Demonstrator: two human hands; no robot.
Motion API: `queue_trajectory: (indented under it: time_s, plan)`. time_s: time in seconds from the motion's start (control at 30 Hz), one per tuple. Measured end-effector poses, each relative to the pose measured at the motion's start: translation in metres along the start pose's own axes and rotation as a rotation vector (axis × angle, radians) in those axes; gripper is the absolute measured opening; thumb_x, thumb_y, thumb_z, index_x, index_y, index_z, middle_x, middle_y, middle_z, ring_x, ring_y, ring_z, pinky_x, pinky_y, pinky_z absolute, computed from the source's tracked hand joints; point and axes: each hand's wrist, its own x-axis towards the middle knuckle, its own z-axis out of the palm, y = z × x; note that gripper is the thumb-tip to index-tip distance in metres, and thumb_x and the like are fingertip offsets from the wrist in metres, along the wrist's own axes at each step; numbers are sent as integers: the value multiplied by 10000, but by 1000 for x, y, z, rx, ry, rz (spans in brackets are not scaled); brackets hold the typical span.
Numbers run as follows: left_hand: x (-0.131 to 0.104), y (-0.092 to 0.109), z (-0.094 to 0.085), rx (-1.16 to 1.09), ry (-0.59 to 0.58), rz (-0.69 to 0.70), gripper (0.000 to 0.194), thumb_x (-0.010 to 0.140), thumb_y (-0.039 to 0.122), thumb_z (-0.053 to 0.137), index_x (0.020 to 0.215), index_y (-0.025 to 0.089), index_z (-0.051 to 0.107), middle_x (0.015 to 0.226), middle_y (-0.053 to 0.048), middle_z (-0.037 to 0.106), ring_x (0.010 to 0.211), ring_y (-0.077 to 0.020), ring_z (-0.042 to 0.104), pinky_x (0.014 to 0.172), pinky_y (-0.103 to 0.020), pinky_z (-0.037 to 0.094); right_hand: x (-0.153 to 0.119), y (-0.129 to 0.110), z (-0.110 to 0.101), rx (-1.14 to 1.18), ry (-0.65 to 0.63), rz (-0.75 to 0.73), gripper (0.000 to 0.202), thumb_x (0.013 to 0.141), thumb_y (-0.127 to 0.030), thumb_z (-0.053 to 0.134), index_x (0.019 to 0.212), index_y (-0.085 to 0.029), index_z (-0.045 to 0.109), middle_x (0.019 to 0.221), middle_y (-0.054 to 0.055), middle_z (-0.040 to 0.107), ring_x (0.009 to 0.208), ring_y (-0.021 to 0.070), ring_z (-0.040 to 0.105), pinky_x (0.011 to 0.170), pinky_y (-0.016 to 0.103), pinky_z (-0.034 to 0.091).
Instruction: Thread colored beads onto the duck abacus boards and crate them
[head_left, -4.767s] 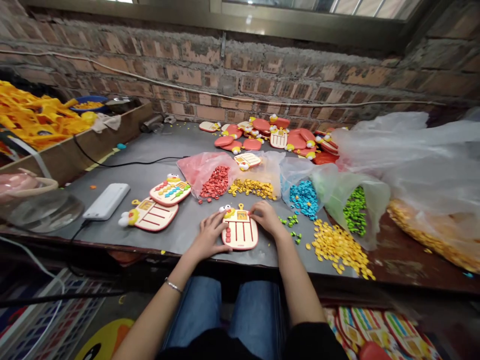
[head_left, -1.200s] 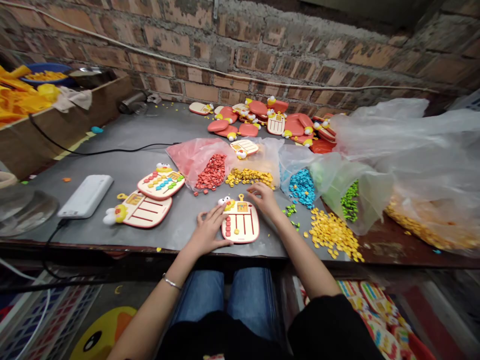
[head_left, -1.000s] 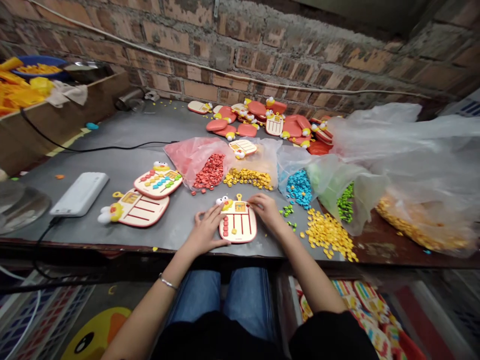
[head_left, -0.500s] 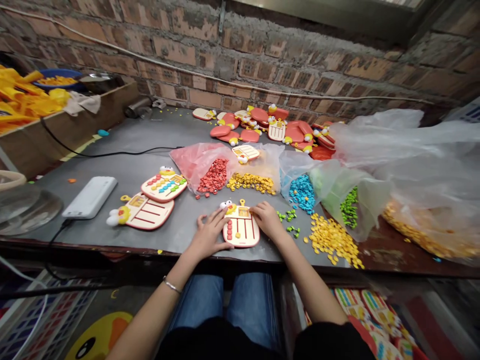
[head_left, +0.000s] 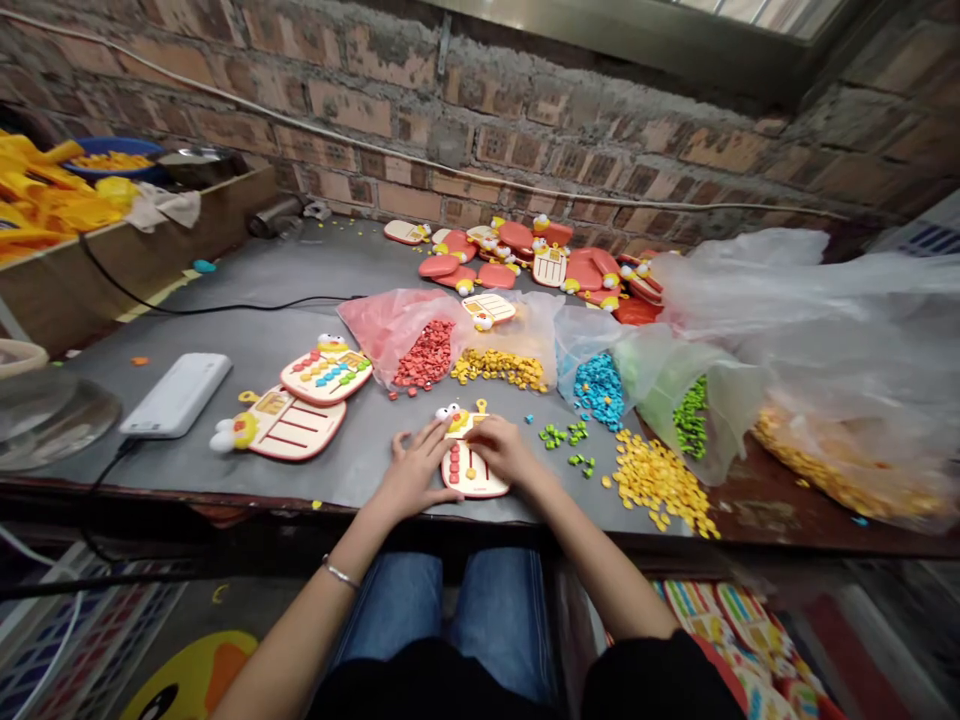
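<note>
At the right of the frame, a large clear bag (head_left: 862,320) is holding yellow pieces (head_left: 840,465); at centre, a pink bag (head_left: 379,322) is spilling red ones (head_left: 424,355). The left hand (head_left: 412,472) is spreading against a chick-headed toy board (head_left: 484,489), lower centre, as the right hand (head_left: 508,450), fingers bunching, is shifting inward from its upper-right edge, hiding any pinched piece. One yellow button (head_left: 471,473) is sitting beside the red column (head_left: 454,466).

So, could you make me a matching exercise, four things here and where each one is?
1. Red beads
2. Left hand
3. Power bank
4. Right hand

A. Over the right part of the board
B. At the pink bag's mouth
C. At the board's left side
D. Left of two overlapping boards

Pairs: 1-B, 2-C, 3-D, 4-A
</note>
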Motion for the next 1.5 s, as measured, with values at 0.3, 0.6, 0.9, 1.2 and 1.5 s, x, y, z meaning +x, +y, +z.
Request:
queue_trajectory:
  time_s: [0.3, 0.6, 0.9, 1.2, 1.5]
  plan:
    - [1, 2, 0, 21, 10, -10, 767, 676, 567, 744, 1312, 229, 482, 1539, -145, 289, 1394, -356, 265, 1053, -601, 241, 48, 41, -22, 1, 98, 191, 154, 843, -226, 608, 953, -163, 694, 919, 73, 676, 823, 189, 607, 712, 294, 477]
    - [1, 2, -1, 29, 2, -13, 742, 686, 567, 735, 1302, 238, 481, 1539, -148, 287, 1389, -359, 261, 1036, -594, 255, 80, 67, -27, -374, 104, 163, 147, 837, -107, 548, 888, -168, 671, 919, 94, 656, 867, 206, 579, 782, 320, 458]
    - [2, 4, -1, 42, 4, -4, 727, 716, 566, 709, 1322, 234, 481, 1532, -147, 303, 1384, -357, 270, 1029, -580, 263, -1, 37, -36, -211, 58, 57, 119, 896, -219, 555, 843, -181, 655, 853, 65, 632, 818, 190, 561, 747, 309, 457]
    - [0, 4, 2, 93, 31, -43, 749, 697, 615, 700, 1324, 259, 500, 1523, -116, 333, 1379, -369, 278, 1065, -628, 195, -9, 23, -28, -586, -40, 34, 200, 916, -166, 510, 764, -175, 641, 774, 71, 562, 760, 194, 465, 664, 285, 358]
    - [0, 1, 1, 57, -18, -16, 765, 703, 622, 692, 1343, 264, 472, 1539, -115, 296, 1393, -365, 255, 1056, -612, 218, -9, 6, -16, -61, 4, 139, 203, 841, -176, 602, 1038, -188, 647, 841, 48, 660, 721, 162, 576, 694, 283, 446]
